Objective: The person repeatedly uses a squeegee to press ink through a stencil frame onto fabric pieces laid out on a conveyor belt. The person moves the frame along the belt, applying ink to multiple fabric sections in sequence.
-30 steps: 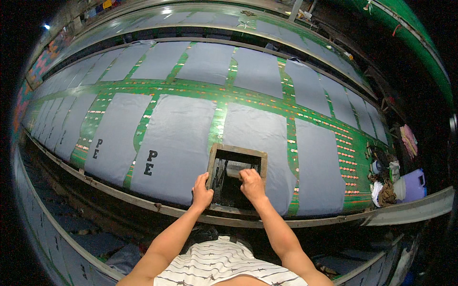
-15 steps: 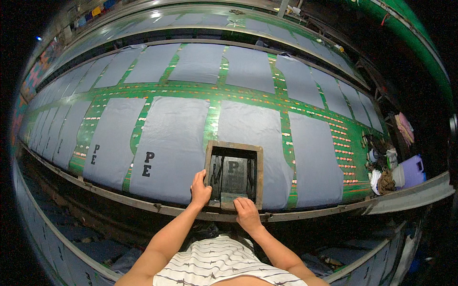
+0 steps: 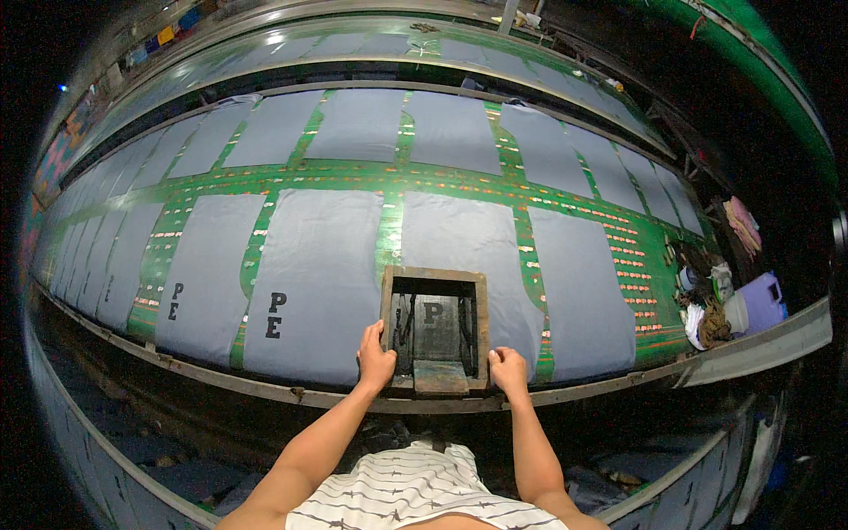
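Observation:
A wooden screen printing frame sits at the near edge of a grey-blue fabric panel. Black ink streaks its inside, and a dark letter shape shows in the mesh. My left hand is closed round the frame's left side near the front corner. At the opposite side, my right hand has its fingers curled against the frame's right edge. Between them a squeegee leans on the frame's near side, with neither hand on it.
The long green table carries two rows of fabric panels. Black letters mark several panels on the left, such as the printed panel. A metal rail runs along the near edge. At the right end stand a purple plastic container and rags.
My right hand has let go of the squeegee and moved right to the frame's right edge. The squeegee stays at the near side. My left hand keeps its grip on the frame.

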`<state>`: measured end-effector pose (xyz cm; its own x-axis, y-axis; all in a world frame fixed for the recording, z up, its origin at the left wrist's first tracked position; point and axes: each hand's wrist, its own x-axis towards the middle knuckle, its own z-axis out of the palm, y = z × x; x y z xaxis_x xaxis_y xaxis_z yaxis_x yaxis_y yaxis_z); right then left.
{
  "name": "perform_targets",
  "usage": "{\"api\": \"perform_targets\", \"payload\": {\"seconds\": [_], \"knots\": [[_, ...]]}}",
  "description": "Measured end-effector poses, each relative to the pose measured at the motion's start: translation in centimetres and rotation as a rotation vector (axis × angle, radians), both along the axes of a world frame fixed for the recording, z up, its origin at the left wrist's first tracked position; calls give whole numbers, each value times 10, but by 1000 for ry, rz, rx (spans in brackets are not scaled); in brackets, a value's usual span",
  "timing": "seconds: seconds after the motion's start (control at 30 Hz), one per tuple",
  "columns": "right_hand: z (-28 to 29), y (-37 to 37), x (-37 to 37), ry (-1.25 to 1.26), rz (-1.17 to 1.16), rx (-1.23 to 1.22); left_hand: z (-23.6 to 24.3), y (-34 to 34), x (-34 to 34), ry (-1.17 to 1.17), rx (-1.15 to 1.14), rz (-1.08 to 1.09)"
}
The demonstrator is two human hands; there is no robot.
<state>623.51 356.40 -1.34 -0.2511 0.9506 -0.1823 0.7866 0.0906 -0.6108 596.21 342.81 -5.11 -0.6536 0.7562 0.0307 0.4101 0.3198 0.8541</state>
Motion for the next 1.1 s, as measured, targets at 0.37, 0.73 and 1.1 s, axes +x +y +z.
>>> {"api": "perform_targets", "payload": {"seconds": [0.37,0.73,1.1], "knots": [[-7,1,16,153,81,42,22,11,15,74,196,16],[29,120,166,206,104,93,41,124,171,35,242,62],[1,188,314,162,101,138,11,195,324,4,182,80]]}}
